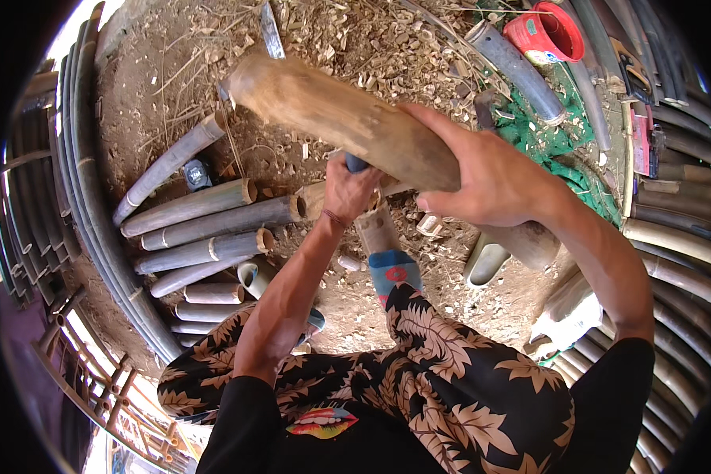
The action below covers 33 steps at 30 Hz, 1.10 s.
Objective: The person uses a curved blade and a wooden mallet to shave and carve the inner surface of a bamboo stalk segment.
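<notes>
My right hand (502,170) is closed on the near end of a thick, rough wooden club (340,107), its thumb below and fingers over the top. The club slants up to the left, in front of my left hand. My left hand (347,188) is closed round a dark blue handle (356,163); the club hides the rest of that tool. Just below this hand, a short bamboo piece (379,231) with a hollow end lies by my blue-socked foot (395,268). Whether the tool touches the bamboo cannot be seen.
Cut bamboo tubes (213,217) lie in a row at left, beside a tape measure (197,174). A blade (272,31) lies among wood chips at the top. A red bucket (559,35), green netting (584,150) and a handsaw (633,71) are at upper right.
</notes>
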### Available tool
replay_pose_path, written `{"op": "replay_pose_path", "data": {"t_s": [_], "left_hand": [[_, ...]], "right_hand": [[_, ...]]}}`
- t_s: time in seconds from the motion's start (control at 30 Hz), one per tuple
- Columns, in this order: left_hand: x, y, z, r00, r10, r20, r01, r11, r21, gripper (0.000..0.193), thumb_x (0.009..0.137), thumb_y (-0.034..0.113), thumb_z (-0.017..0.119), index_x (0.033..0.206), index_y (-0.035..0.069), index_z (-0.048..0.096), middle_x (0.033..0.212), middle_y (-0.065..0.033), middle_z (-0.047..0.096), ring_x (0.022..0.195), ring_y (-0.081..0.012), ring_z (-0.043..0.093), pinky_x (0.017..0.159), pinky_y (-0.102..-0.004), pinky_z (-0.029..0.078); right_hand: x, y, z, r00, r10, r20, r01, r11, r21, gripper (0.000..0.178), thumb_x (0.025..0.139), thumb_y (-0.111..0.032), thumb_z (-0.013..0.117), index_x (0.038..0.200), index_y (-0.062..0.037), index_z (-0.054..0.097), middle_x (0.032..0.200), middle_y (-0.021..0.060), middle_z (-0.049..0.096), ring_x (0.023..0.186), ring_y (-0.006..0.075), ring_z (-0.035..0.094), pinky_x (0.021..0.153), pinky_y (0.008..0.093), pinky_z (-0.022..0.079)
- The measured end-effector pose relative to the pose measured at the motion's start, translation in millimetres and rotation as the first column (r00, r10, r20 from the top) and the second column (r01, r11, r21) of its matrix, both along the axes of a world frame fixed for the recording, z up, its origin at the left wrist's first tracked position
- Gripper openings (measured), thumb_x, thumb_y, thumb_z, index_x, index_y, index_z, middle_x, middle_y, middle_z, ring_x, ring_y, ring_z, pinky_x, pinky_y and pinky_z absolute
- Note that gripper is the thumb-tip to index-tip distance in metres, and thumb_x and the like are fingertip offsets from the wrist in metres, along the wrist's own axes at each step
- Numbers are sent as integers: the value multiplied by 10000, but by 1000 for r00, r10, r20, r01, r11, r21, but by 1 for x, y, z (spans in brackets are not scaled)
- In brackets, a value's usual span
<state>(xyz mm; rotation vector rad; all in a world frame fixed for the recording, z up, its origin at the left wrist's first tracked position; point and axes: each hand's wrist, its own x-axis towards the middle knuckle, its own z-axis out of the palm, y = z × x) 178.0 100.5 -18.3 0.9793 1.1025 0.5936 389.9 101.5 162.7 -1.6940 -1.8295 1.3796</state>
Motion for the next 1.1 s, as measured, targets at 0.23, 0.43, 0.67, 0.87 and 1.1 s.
{"op": "replay_pose_path", "data": {"t_s": [0.23,0.43,0.67,0.87,1.1], "left_hand": [[13,57,37,893,403,199,-399,915,-59,267,831,245,696,732,101,494,552,43,447,425,-47,414,342,-219,326],[18,43,62,882,320,346,-380,917,122,271,891,285,674,945,72,515,677,9,462,488,-45,417,409,-212,328],[13,9,34,863,465,199,-466,884,-48,283,893,291,675,922,75,496,645,33,431,462,-44,377,399,-216,285],[11,4,27,856,490,165,-499,866,16,302,880,302,692,896,78,490,610,38,422,454,-46,387,392,-219,286],[13,7,22,841,530,110,-537,843,38,313,858,314,719,853,68,525,613,40,465,492,-41,421,434,-214,328]], "right_hand": [[17,-22,-8,881,-303,-362,311,950,-38,893,755,-338,714,1411,65,263,1296,240,474,1179,319,512,1032,393,408],[40,-33,3,846,-446,-292,449,892,-61,903,737,-309,693,1449,10,237,1107,150,558,868,187,597,715,299,521],[39,-36,-3,874,-410,-260,407,911,-70,869,759,-307,693,1433,39,267,1201,140,526,1011,192,549,854,310,455],[38,-33,-3,883,-402,-243,394,915,-84,908,727,-329,696,1441,13,252,1079,139,576,884,177,606,690,289,527],[29,-4,9,926,-268,-267,298,951,80,795,780,-285,702,1404,38,329,1238,144,525,1089,206,541,896,348,463]]}}
